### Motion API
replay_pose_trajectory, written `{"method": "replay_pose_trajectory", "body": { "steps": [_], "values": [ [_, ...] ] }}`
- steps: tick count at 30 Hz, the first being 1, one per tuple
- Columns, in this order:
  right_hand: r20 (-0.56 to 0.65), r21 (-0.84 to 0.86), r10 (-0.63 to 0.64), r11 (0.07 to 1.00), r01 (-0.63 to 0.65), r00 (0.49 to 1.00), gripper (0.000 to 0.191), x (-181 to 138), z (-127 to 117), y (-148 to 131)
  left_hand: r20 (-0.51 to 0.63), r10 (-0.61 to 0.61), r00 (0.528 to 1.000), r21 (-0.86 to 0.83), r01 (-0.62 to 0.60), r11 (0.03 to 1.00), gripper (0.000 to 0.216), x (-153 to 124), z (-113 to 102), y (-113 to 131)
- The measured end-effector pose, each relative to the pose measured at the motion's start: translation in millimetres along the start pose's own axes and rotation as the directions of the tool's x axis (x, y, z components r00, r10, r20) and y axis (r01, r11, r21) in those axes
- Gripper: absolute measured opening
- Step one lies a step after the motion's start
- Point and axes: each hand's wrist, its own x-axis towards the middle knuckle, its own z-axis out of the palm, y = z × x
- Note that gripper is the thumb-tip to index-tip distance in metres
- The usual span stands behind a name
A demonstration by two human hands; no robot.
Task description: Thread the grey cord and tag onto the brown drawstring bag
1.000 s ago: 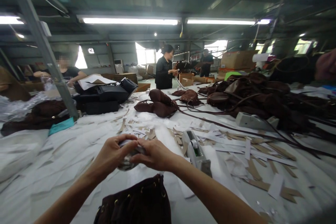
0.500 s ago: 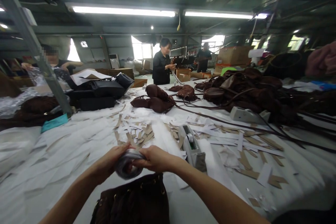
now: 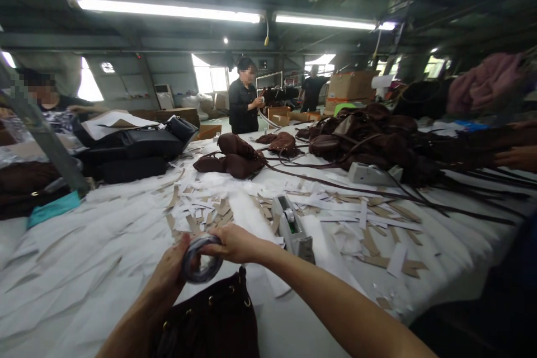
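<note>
Between my hands is a roll of tape (image 3: pixel 203 278), a greyish, shiny ring tilted so that its hole faces me. My left hand (image 3: pixel 170 265) is closed around its left side, with the fingers partly hidden behind it. At the upper right rim, my right hand (image 3: pixel 235 242) pinches the roll. Just below it stands a dark brown drawstring bag (image 3: pixel 213 321) with brass eyelets along its top edge; my left forearm overlaps its left side. A grey tape dispenser (image 3: pixel 292 229) sits beyond my right forearm.
Paper and cardboard strips (image 3: pixel 210 212) litter the white-covered table (image 3: pixel 84 268). Brown bags (image 3: pixel 361 140) with long straps are heaped at the right, black bags (image 3: pixel 134 145) at the left near a metal post (image 3: pixel 54 145). A person (image 3: pixel 243 100) stands across the table; another's hand (image 3: pixel 518 158) shows far right.
The roll has turned, so its hole now faces me more openly. My right hand has shifted to its upper rim. The view has swung right, bringing another person's hand into sight.
</note>
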Motion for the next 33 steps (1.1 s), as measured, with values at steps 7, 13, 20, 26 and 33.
{"method": "replay_pose_trajectory", "body": {
  "steps": [7, 13, 20, 26, 33],
  "values": [
    [0.027, -0.291, 0.013, 0.957, -0.004, 1.0, 0.036, -12, 9, -4, 0.132, -0.097, 0.987, 0.54, 0.01, 0.841, 0.049, -18, -31, 11],
    [-0.075, -0.402, -0.124, 0.912, 0.084, 0.989, 0.038, -9, 9, -12, 0.061, -0.245, 0.968, 0.494, 0.184, 0.85, 0.045, -35, -48, 50],
    [-0.221, -0.406, -0.053, 0.913, -0.043, 0.974, 0.035, -9, 22, -18, 0.206, -0.106, 0.973, 0.378, 0.02, 0.926, 0.044, -42, -14, 58],
    [-0.237, -0.369, -0.01, 0.926, -0.08, 0.972, 0.033, -17, 24, -9, 0.199, -0.135, 0.971, 0.228, 0.088, 0.97, 0.04, -33, 0, 32],
    [-0.16, -0.345, 0.022, 0.936, -0.077, 0.987, 0.041, -17, 37, 1, 0.242, -0.282, 0.928, 0.173, 0.245, 0.954, 0.048, -33, -14, 21]
  ]
}}
